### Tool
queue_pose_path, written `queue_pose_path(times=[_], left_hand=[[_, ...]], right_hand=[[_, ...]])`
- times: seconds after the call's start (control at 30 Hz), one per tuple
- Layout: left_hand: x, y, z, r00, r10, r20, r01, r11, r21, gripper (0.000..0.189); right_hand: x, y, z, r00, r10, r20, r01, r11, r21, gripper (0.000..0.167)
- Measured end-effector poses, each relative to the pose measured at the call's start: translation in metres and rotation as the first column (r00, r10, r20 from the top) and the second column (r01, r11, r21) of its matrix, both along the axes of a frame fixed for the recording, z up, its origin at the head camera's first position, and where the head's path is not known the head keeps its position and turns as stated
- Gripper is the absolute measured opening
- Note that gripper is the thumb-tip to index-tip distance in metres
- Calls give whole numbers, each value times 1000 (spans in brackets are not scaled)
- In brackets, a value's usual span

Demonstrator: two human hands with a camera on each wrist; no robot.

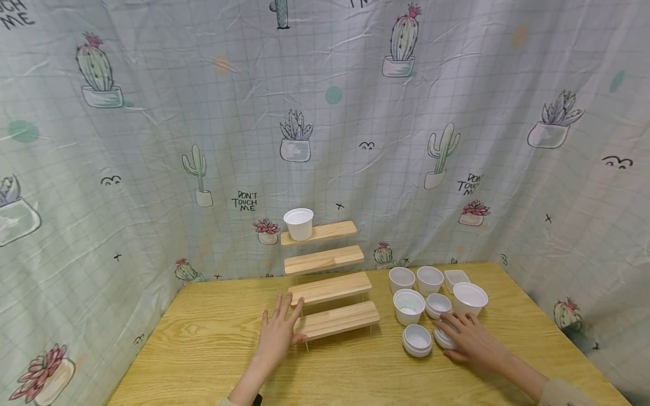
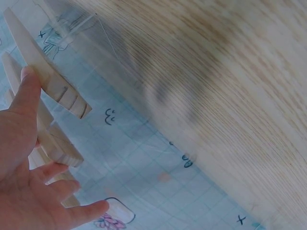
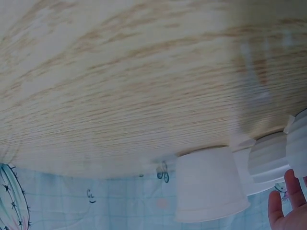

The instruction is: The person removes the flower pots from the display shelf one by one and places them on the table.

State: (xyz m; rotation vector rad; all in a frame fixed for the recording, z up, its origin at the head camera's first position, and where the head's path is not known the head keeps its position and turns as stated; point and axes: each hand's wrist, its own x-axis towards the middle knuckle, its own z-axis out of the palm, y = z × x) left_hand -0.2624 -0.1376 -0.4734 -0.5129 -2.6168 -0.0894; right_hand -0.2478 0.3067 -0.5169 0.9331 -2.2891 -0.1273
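Note:
My left hand (image 1: 276,332) rests at the left end of a stepped wooden display stand (image 1: 337,320). In the left wrist view its thumb touches the end of the lowest board (image 2: 53,76), and the other fingers spread loosely beside the boards above. On the top board stands a white plastic tub (image 1: 299,224). My right hand (image 1: 469,341) grips a small white ribbed cup (image 1: 444,339) from above, with fingers at its far side and thumb at the near side; the hand covers much of it. A similar small cup (image 1: 417,340) stands just left of it.
Behind the right hand are a larger white tub (image 1: 469,299), another small cup (image 1: 438,304), a tub with pale contents (image 1: 408,307), two more tubs (image 1: 402,279) and a square dish (image 1: 456,278). A cactus-print curtain (image 1: 325,186) borders the wooden table (image 1: 218,321).

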Motion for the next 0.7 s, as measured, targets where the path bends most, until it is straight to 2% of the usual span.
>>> queue_pose_path(times=[0.33,0.5,0.7], left_hand=[[1,0,1,1000,-5,-12,5,1000,1,82],[1,0,2,1000,-10,-11,10,1000,12,82],[2,0,2,1000,-7,6,7,1000,13,81]], right_hand=[[1,-3,6,1000,19,-3,-19,999,-38,68],[1,-7,14,999,43,-25,-45,994,-98,62],[2,-18,24,999,42,30,-37,986,-162,55]])
